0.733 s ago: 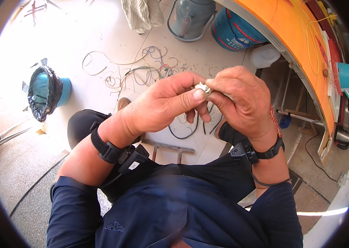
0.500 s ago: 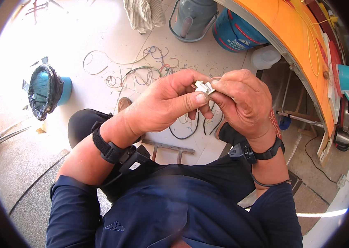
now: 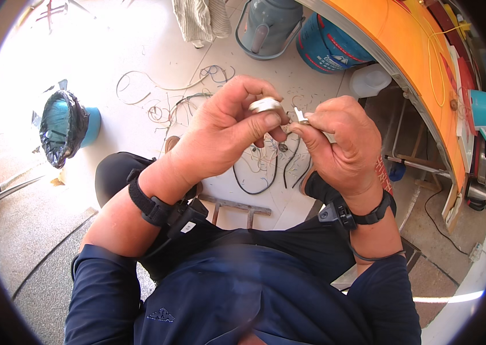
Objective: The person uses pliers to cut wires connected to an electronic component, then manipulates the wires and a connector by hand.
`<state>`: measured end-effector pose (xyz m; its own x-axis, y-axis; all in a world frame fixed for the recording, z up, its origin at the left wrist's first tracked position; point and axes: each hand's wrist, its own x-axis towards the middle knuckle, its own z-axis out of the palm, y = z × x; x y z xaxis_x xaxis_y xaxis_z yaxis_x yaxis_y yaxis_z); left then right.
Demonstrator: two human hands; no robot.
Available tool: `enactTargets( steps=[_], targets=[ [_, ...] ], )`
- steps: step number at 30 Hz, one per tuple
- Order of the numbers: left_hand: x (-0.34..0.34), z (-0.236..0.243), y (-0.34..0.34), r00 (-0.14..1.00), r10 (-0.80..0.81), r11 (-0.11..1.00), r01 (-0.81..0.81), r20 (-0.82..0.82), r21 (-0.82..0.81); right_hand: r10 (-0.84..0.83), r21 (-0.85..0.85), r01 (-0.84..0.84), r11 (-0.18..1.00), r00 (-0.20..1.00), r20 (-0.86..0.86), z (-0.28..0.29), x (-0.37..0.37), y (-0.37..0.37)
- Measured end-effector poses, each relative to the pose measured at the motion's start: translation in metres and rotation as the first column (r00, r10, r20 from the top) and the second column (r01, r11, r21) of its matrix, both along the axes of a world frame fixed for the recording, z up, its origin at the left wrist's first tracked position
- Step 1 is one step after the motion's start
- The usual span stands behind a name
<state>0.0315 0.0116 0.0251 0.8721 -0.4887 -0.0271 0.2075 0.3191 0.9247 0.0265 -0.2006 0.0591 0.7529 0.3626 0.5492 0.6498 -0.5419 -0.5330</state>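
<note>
Between the thumb and fingers of my left hand (image 3: pixel 228 129) is a round silvery part (image 3: pixel 265 104), held at about chest height. My right hand (image 3: pixel 343 144), just to its right, pinches a small white piece (image 3: pixel 299 114) with an upright prong; its exact shape is too small to tell. The two held pieces are a little apart. Below and beyond my hands, tangled cut wires (image 3: pixel 159 112) and black cable lengths (image 3: pixel 243 187) lie on the pale tiled floor.
A lined turquoise bin (image 3: pixel 90 126) stands at left. A grey jug (image 3: pixel 269 29), blue bucket (image 3: pixel 332 43), white plastic container (image 3: pixel 369 80) and striped cloth (image 3: pixel 200 17) are at the back. An orange board (image 3: pixel 421 57) curves along the right, with a metal frame (image 3: pixel 421 164) beneath.
The pieces that were together between my fingers are now apart: my left hand has moved up and away with the round part, while my right hand keeps the white piece.
</note>
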Motion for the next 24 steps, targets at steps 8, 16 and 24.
enactTargets(
  steps=[8,16,24],
  targets=[
    [0.003,0.004,-0.003,0.999,-0.033,0.985,0.029,0.02,0.171,-0.168,0.038,0.179,0.983,0.964,-0.206,-0.009,0.009,-0.006],
    [-0.001,-0.01,-0.009,0.97,0.049,0.915,-0.139,0.239,0.379,-0.081,0.102,0.142,0.985,0.889,-0.45,-0.012,0.009,-0.002],
    [-0.002,-0.005,-0.012,0.85,0.017,0.76,-0.353,0.526,0.546,0.089,0.344,0.128,0.93,0.83,-0.55,-0.024,0.0,0.01]
  ],
)
